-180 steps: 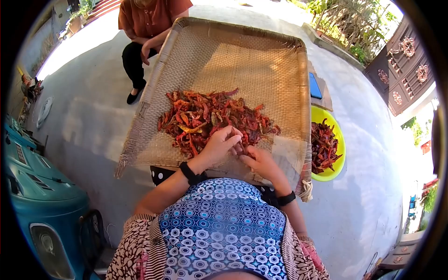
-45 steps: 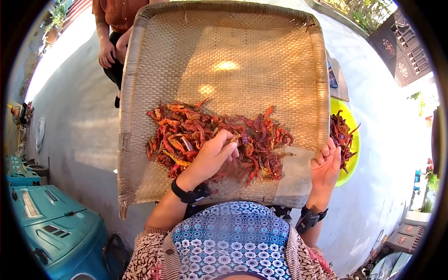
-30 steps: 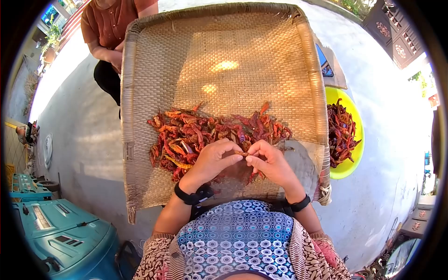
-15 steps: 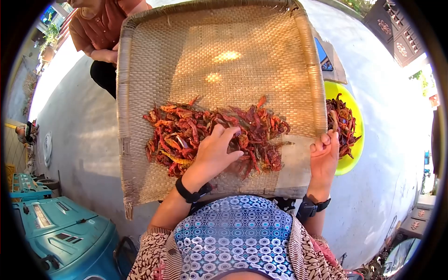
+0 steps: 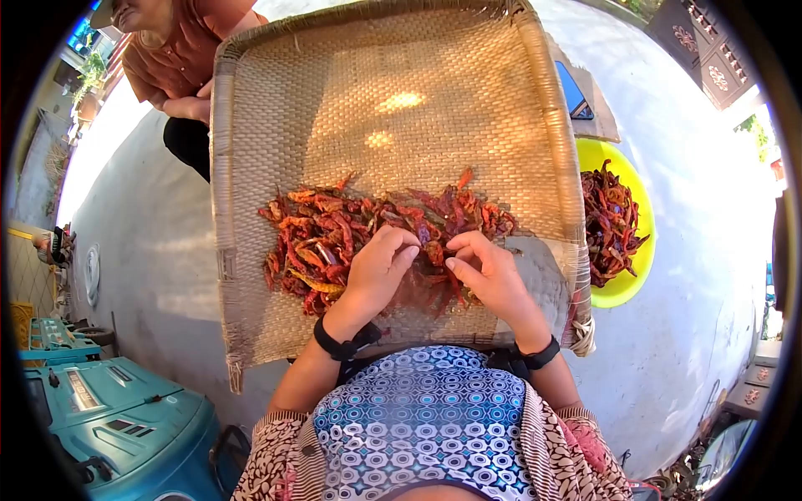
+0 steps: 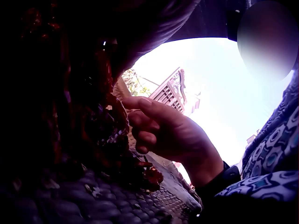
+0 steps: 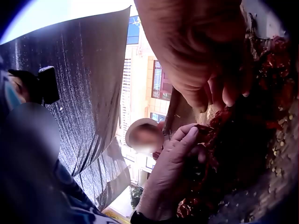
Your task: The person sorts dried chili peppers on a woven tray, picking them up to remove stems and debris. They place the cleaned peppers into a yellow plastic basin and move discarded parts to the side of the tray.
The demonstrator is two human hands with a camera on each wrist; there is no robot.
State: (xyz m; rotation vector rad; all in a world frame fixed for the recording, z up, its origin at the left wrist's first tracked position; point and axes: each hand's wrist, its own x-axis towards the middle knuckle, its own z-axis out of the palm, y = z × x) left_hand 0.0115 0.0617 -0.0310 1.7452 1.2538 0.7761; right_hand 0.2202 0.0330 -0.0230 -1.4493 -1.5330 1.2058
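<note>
Dried red chili peppers [image 5: 334, 225] lie heaped on a woven tray [image 5: 292, 108] in the head view. My left hand [image 5: 378, 269] is over the front of the heap; in the right wrist view its thumb and index finger pinch a dark red chili [image 7: 203, 128]. Facing it from the right, my right hand [image 5: 494, 280] bends its fingers loosely, thumb and index finger apart, no chili visible between them. In the left wrist view the right hand [image 6: 170, 128] has its index fingertip beside the chilies; contact cannot be told.
A yellow-green bowl [image 5: 642, 242] of chilies is right of the tray, below a phone [image 5: 573, 93] on cardboard [image 5: 603, 125]. Another person [image 5: 180, 58] sits beyond the tray's left edge. A teal vehicle [image 5: 142, 417] stands at lower left.
My right hand has come back from beside the bowl to the heap's front, facing the left hand. The left fingers, spread over the chilies half a second ago, have drawn together in a pinch.
</note>
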